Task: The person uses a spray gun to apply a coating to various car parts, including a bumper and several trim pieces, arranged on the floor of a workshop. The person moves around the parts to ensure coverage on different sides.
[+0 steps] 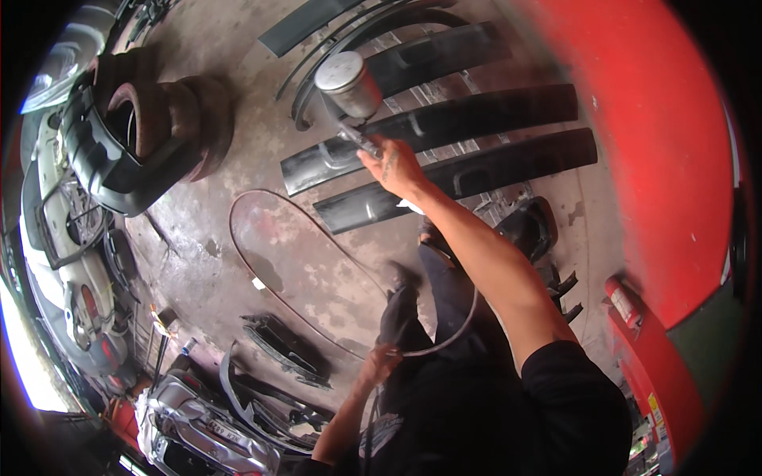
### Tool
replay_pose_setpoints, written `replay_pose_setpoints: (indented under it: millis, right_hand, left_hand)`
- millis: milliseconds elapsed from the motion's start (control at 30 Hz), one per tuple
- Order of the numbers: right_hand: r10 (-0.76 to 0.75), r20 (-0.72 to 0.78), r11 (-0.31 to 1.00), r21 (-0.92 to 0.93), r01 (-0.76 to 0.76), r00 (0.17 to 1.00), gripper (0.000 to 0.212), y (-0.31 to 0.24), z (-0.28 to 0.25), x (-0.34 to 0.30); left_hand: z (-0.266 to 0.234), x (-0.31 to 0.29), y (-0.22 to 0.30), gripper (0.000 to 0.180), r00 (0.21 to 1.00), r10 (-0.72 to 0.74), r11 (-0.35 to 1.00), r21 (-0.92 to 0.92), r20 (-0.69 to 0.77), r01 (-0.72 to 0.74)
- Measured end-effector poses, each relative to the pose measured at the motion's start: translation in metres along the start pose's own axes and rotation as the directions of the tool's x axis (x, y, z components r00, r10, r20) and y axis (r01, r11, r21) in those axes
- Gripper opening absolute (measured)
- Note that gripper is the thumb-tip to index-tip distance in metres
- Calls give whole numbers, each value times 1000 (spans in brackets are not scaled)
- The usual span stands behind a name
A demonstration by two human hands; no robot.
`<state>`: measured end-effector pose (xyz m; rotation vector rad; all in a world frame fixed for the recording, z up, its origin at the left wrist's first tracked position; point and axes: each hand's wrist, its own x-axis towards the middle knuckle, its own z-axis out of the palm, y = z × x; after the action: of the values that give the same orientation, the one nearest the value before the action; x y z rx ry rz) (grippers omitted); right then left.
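My right hand point(394, 166) is stretched forward and grips a spray gun point(351, 99) with a metal cup on top. The gun hangs over several long black trim panels point(476, 170) laid side by side on the concrete floor. My left hand point(381, 361) is low beside my body and closed on the thin air hose point(274, 206), which loops across the floor to the left and back toward me.
A red car body point(659, 143) fills the right side, with a small red extinguisher point(625, 301) beside it. Stacked tyres point(171, 119) and a black bumper point(119, 170) lie at the left. Silver and black car parts point(206, 428) are piled at the lower left.
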<state>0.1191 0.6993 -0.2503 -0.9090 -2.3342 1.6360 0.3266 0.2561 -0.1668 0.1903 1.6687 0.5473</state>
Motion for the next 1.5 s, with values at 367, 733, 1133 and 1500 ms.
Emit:
replay_pose_setpoints:
  millis: [367, 733, 1133, 1500]
  right_hand:
    - [63, -226, 998, -15, -68, 972, 28, 66, -128, 83]
    - [88, -669, 676, -505, -538, 738, 35, 80, -296, 111]
    - [70, -45, 954, -289, -80, 997, 39, -21, -31, 90]
    - [-72, -16, 997, -3, 72, 997, 35, -69, 89, 116]
  left_hand:
    - [-2, 19, 70, 27, 984, 166, 986, -16, -64, -167]
    - [-2, 34, 119, 35, 952, 297, 948, -94, -79, -304]
    - [-24, -2, 42, 26, 954, 225, 974, 12, -200, -227]
    - [-79, -11, -6, 24, 893, 357, 934, 116, -274, -338]
